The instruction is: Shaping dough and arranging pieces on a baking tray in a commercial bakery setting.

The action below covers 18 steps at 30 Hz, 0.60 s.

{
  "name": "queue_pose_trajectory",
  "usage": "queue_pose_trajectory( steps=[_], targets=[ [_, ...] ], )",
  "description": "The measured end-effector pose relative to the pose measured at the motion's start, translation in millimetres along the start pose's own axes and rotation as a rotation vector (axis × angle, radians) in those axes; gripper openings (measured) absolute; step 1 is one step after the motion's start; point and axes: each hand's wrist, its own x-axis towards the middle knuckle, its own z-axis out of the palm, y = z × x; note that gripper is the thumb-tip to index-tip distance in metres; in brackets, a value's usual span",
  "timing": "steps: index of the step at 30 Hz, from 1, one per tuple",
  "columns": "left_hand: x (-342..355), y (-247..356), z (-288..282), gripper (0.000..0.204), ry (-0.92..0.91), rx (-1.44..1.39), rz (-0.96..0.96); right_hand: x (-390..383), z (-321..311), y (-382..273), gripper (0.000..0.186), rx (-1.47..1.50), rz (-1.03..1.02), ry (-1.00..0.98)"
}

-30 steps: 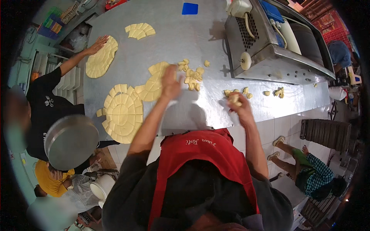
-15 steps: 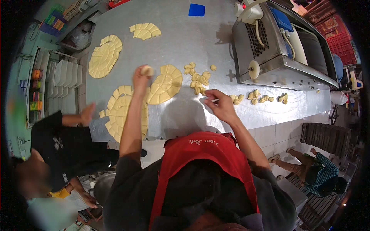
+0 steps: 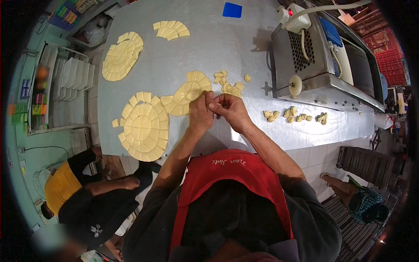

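My left hand [image 3: 202, 114] and my right hand [image 3: 232, 112] meet above the steel table, fingertips pinched together. The left fingers are closed round a piece of dough, now mostly hidden by the hands. What the right fingertips pinch cannot be made out. Just behind the left hand lies a scored, partly used dough sheet [image 3: 179, 99]. To its left is a larger round dough sheet [image 3: 143, 131], cut into segments. Beyond my right hand sit small folded dough pieces [image 3: 233, 88], another cluster [image 3: 220, 77] and a single lump [image 3: 247, 78].
Two more cut dough sheets, one oval [image 3: 123, 59] and one fan-shaped [image 3: 171, 30], lie farther left. Small dough pieces [image 3: 290, 114] line the right side. A steel machine [image 3: 329, 65] stands at the back right. Other people [image 3: 104, 205] are at the left and lower right.
My left hand has come right and nearer with the dough piece to meet my right hand, which has moved left. The person at the left has drawn away from the table.
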Motion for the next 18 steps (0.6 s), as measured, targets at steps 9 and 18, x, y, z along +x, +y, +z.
queue_pose_trajectory(
  steps=[9,18],
  targets=[
    [92.6,-139.0,-42.2,0.037,-0.163,0.360,-0.108,-23.5,-31.4,-32.1,0.018,-0.065,0.145,-0.593],
    [140.0,-183.1,-121.1,0.025,0.132,0.261,-0.273,-15.9,-31.5,-8.2,0.021,-0.341,0.119,-0.166]
  ],
)
